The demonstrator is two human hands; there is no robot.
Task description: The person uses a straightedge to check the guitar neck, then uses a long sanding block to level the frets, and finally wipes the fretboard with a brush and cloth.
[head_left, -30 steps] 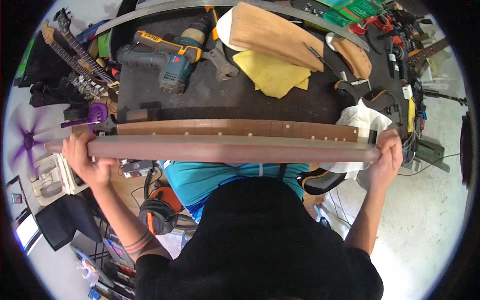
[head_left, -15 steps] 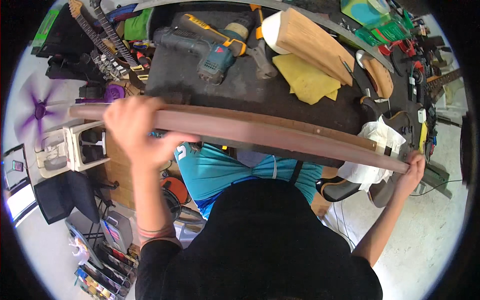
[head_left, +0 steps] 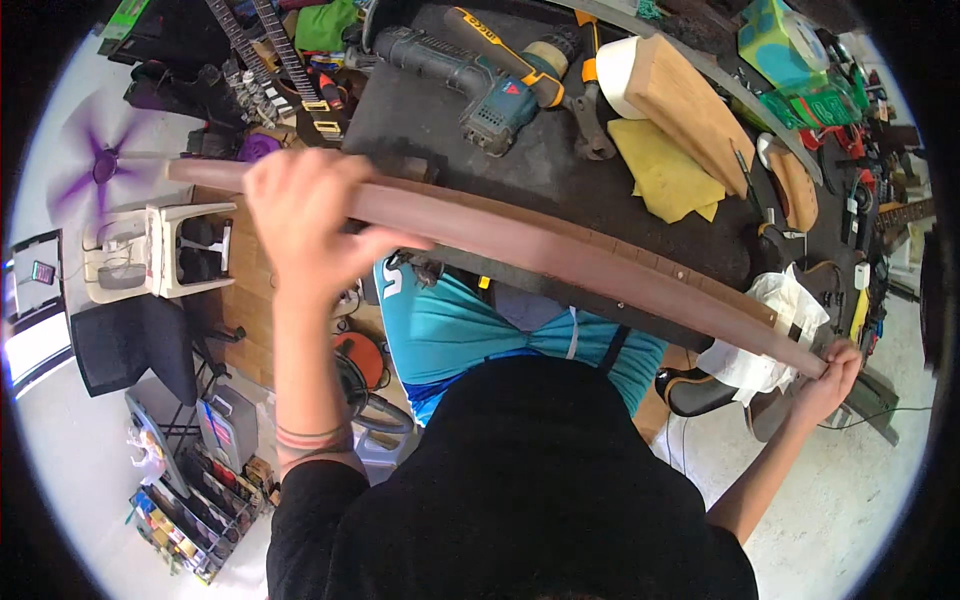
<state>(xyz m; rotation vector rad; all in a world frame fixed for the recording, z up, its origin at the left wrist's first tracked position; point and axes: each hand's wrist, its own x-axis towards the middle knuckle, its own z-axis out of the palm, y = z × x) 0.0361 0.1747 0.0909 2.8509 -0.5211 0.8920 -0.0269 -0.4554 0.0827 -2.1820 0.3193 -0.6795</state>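
A long, narrow reddish-brown bar [head_left: 560, 245] stretches across my body, over the near edge of the dark workbench [head_left: 385, 125]. My left hand [head_left: 305, 215] wraps over the bar toward its left end, thumb lying along the near side. At the right end, lower in view, my right hand [head_left: 832, 382] has its fingers closed round the tip. Just beside that hand, crumpled white paper [head_left: 765, 350] covers part of a dark, curved object [head_left: 697, 393]. What the bar's underside looks like is hidden.
On the bench lie a teal-and-black power drill [head_left: 500, 112], a yellow-and-black handled tool [head_left: 500, 45], a yellow cloth [head_left: 665, 170] and a wooden block [head_left: 690, 105]. Guitar necks [head_left: 285, 50] stand back left. A purple fan [head_left: 104, 167] and white plastic stool [head_left: 190, 250] are at left.
The whole view has shifted, so the bench and its tools appear farther right. The bar slopes down to the right more steeply; both hands keep their hold on it.
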